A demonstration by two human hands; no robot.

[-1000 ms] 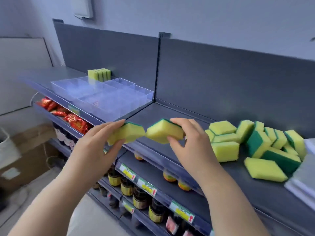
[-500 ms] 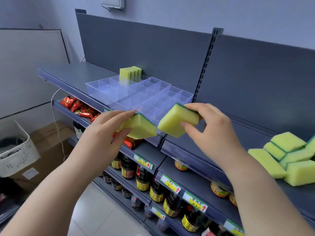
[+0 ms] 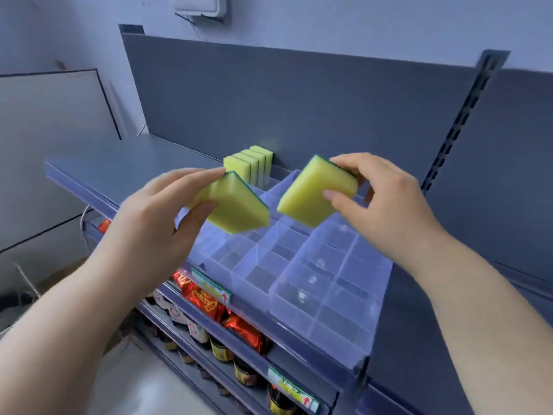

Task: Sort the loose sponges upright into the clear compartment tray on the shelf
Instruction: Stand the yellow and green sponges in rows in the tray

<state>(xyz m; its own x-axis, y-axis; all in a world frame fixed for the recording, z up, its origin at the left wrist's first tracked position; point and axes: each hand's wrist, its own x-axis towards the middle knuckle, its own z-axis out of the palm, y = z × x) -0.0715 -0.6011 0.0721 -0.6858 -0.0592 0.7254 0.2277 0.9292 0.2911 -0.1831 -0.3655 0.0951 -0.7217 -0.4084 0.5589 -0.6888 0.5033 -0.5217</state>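
Note:
My left hand (image 3: 149, 232) grips a yellow sponge with a green scouring side (image 3: 236, 208), held tilted over the left part of the clear compartment tray (image 3: 326, 298). A second yellow-and-green sponge (image 3: 314, 194) is pinched between the thumb and fingers of my right hand (image 3: 386, 205), above the tray's back middle. Both sponges hang in the air, a small gap between them. Several sponges (image 3: 250, 166) stand upright in the tray's back left compartment, against the shelf's rear panel.
The tray sits on a grey shelf (image 3: 119, 166) with a dark back panel (image 3: 299, 97) and a slotted upright (image 3: 460, 121) to the right. Red snack packets (image 3: 206, 304) and jars (image 3: 245, 372) fill the shelves below. A cardboard box and basket stand on the floor at left.
The view has swung left and closer to the tray; the loose sponge pile has left the frame. Both hands carried their sponges up over the tray's compartments.

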